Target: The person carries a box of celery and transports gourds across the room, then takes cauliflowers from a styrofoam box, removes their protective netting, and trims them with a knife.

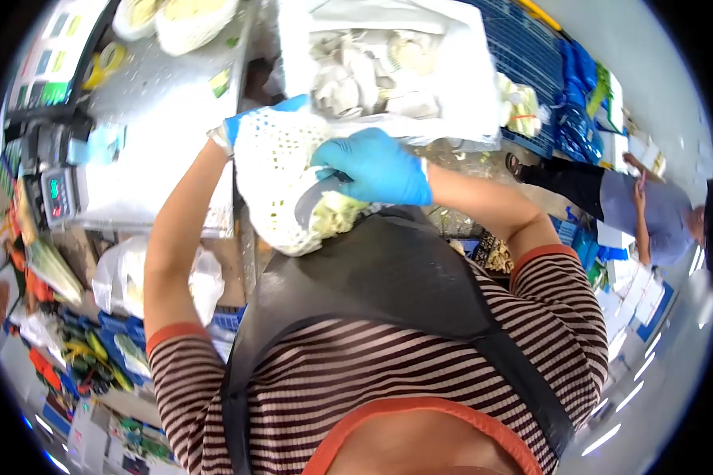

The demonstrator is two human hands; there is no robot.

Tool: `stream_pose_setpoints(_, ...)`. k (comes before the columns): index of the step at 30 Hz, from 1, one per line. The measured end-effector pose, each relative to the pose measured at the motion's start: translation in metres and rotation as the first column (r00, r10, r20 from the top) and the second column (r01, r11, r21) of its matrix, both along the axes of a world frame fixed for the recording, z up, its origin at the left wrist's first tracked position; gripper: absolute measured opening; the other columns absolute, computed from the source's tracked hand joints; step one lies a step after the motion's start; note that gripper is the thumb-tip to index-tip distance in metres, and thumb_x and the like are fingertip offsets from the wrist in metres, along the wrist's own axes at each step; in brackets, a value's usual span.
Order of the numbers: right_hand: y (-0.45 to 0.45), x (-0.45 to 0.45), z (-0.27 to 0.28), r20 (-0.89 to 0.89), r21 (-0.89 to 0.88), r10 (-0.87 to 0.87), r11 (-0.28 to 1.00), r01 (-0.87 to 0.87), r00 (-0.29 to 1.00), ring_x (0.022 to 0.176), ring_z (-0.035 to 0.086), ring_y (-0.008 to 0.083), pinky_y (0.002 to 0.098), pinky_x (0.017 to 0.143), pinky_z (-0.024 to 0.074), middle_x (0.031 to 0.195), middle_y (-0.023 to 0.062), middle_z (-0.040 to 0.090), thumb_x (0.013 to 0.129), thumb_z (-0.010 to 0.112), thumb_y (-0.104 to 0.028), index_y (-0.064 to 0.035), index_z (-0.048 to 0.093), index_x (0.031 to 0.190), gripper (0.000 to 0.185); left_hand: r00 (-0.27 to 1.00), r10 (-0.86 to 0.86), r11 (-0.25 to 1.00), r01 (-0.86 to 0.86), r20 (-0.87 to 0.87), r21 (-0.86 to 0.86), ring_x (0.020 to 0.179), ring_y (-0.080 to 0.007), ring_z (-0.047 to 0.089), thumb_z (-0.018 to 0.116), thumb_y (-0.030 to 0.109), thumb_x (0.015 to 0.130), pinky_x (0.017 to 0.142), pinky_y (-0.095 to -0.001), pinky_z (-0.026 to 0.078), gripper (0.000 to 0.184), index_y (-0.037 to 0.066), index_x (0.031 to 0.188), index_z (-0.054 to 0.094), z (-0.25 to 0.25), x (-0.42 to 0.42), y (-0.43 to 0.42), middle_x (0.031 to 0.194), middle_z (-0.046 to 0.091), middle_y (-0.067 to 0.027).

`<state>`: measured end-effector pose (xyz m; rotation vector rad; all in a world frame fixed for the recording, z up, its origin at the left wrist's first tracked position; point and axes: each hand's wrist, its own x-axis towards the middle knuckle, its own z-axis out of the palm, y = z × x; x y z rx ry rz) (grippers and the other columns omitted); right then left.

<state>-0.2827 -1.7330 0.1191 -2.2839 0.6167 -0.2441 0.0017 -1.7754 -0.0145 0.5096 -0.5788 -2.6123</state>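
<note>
Right hand (376, 168), blue glove: fingers curled closed round the dark handle of what looks like a knife (313, 203). Its broad grey blade lies against the pale green vegetable (337, 215), at the open side of a white foam net (269, 170). Left hand (247, 119), also blue-gloved: at the net's 11 o'clock edge, mostly hidden behind it, touching it. Cannot tell how far those fingers close.

Vegetable sits partly inside the net, in front of the dark apron (372, 269), toward the net's 4 o'clock side. Whether net or vegetable touches the apron: unclear.

Clock positions taken from the net, 12 being the top of the view. At 1 o'clock, near the hands, a white box (295, 59) with a plastic liner and crumpled pale wrapping in it. At 9 to 11, a wet metal table (174, 91). Along its far side, at 11, round pale produce (194, 24) in white nets; at 10, yellow tape (109, 60); at 9, a scale (58, 195) with a lit green display. At 8, a white plastic bag (123, 273), below the table edge.

Further off, at 2, blue plastic bags (578, 131). At 3, well apart, another person (650, 206) in a grey top and dark trousers.
</note>
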Motion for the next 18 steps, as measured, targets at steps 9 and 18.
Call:
stream_pose_setpoints(9,-0.019,0.015,-0.014,0.068,0.048,-0.453,0.891,0.451,0.889,0.064,0.063,0.0293,0.0382,0.059,0.0501,0.075,0.0116,0.064,0.085,0.065,-0.022,-0.0124,0.063,0.096,0.014,0.911,-0.049,0.867,0.243,0.411,-0.436,0.111,-0.0138,0.051,0.069,0.031,0.089,0.095,-0.0302,0.044,0.069,-0.003,0.141,0.04,0.105,-0.046,0.017,0.13,0.054,-0.0071)
stream_pose_setpoints(18,-0.01,-0.026,0.02,-0.18,0.029,-0.526,0.842,0.539,0.831,0.081,0.067,0.0289,0.0361,0.072,0.0521,0.088,0.0149,0.067,0.087,0.067,-0.037,-0.007,0.065,0.1,0.033,0.715,0.225,0.888,0.129,0.662,-0.441,0.106,-0.0133,0.06,0.075,0.011,0.083,0.093,-0.0285,0.049,0.05,0.002,0.128,0.055,0.078,-0.068,0.039,0.117,0.064,-0.0047)
